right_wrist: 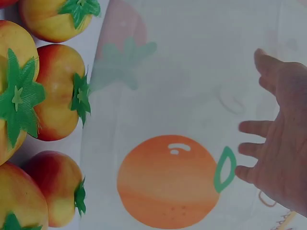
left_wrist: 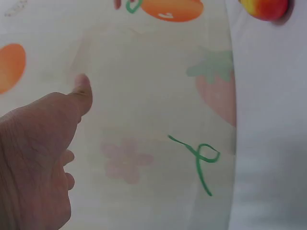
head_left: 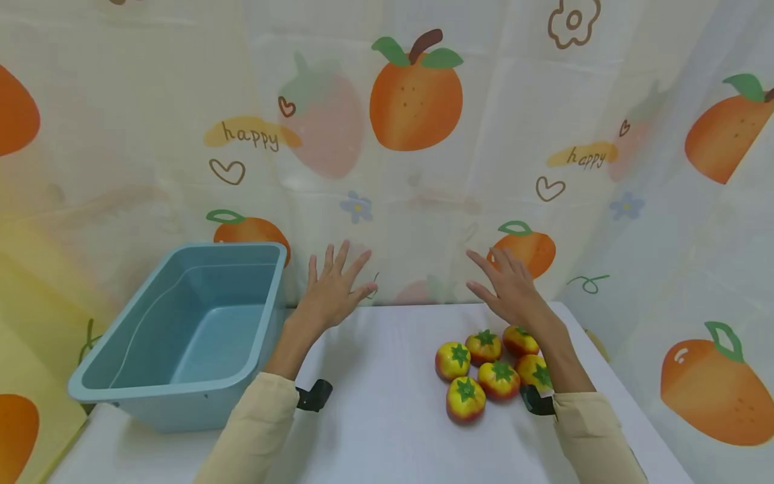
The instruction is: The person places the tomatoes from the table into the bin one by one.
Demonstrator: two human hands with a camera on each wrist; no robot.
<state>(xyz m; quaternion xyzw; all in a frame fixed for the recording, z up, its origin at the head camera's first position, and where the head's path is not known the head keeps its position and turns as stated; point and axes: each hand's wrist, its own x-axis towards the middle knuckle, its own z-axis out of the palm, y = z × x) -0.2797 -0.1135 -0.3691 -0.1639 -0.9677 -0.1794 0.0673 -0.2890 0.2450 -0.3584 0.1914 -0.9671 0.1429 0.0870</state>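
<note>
My left hand is raised above the back of the table, fingers spread and holding nothing. It is nearest to a blue plastic basin, which stands just to its left. On the other side my right hand hovers with its fingers extended, also holding nothing. Below it lie several yellow-red artificial persimmons with green leafy tops, bunched together. The right forearm covers part of the bunch. In the right wrist view the persimmons are apart from the hand. The left wrist view shows the left hand with its thumb extended.
The white table ends at a fabric curtain printed with oranges, which hangs behind it and along the sides. Both wrists carry black straps, and the basin takes up the table's left side.
</note>
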